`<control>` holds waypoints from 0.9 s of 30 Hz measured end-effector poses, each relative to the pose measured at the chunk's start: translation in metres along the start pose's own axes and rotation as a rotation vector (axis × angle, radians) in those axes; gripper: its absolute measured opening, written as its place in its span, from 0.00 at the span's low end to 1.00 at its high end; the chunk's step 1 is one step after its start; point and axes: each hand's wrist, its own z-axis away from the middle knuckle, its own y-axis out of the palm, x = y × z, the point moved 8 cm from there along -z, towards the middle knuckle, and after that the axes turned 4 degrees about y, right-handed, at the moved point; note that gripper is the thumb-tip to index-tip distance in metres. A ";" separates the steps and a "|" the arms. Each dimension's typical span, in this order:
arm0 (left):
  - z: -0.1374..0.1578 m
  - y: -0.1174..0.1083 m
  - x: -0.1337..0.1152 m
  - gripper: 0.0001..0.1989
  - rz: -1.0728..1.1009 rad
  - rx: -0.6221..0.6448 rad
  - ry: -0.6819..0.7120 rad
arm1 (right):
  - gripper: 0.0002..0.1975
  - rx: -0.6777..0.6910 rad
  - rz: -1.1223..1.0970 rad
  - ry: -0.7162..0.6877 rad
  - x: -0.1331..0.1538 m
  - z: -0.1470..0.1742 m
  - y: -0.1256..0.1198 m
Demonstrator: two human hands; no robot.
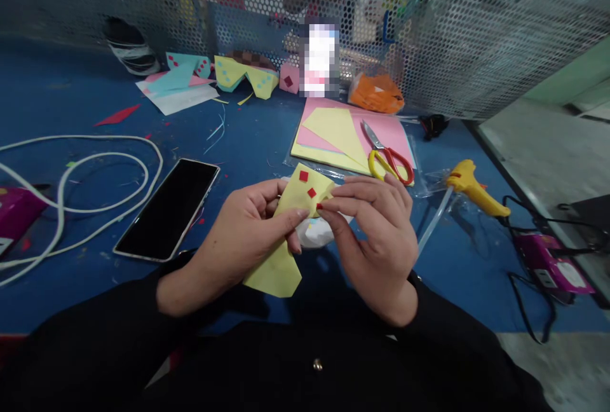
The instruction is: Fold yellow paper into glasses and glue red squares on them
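My left hand [255,227] is closed on a yellow paper cutout [281,266], with the thumb pressed on its front. Two small red paper squares [304,176] lie on the upper part of the cutout. In a pinch between thumb and index finger, my right hand [376,234] has another small red paper square [319,206], right at the cutout's edge. Behind and below my hands is a whitish object [315,233], mostly covered, whose kind I cannot make out.
Scissors [388,156] rest on coloured paper sheets [309,135]. A yellow glue gun [471,189] lies right; a phone [169,208] and white cable [61,189] lie left. Folded paper pieces [245,75] stand before the perforated metal screen [267,5], beside an orange packet [376,93].
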 end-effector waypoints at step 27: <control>-0.001 -0.009 -0.003 0.13 0.105 -0.038 -0.045 | 0.25 0.080 0.040 -0.303 0.020 0.008 0.003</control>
